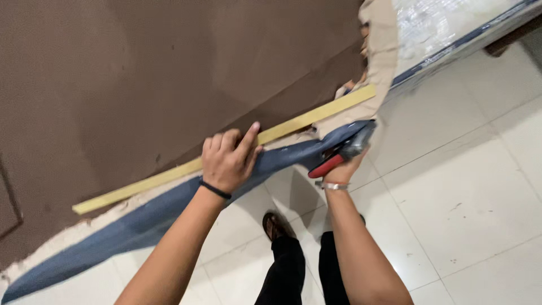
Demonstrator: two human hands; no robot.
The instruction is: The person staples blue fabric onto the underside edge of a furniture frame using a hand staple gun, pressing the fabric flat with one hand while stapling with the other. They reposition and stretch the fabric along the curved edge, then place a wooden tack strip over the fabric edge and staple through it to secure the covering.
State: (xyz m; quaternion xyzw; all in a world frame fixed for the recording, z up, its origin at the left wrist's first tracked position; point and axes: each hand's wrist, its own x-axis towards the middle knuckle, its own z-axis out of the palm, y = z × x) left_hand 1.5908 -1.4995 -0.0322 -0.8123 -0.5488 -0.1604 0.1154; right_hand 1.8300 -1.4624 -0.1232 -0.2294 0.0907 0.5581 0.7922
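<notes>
1. Brown paper sheet (141, 73) covers most of what we see; it lies flat over a large panel whose blue edge (130, 223) runs diagonally from lower left to upper right.
2. We see a long yellow straightedge strip (316, 116) lying on the paper, parallel to the blue edge and just inside it.
3. Our left hand (228, 161) presses down on the strip near its middle: fingers together, index finger stretched along the strip, palm over the paper's ragged edge. Black band on that wrist.
4. Our right hand (341, 169) is under the panel's edge near the strip's upper end, closed around a red-handled cutting tool (333, 161). Red handle points lower left; the dark head (358, 146) sits against the blue edge where the paper ends. We cannot tell the blade position; the head is blurred.
5. Silver bracelet (333, 185) on the right wrist.
6. Paper beyond the strip is torn and uneven, pale on its underside (378, 62), curling up at the upper right corner.
7. Plastic-wrapped surface (446, 22) with a dark border shows past that corner.
8. White floor tiles (468, 186) below and right. Our black trousers (296, 265) and one brown sandal (274, 225) are visible between the arms.
</notes>
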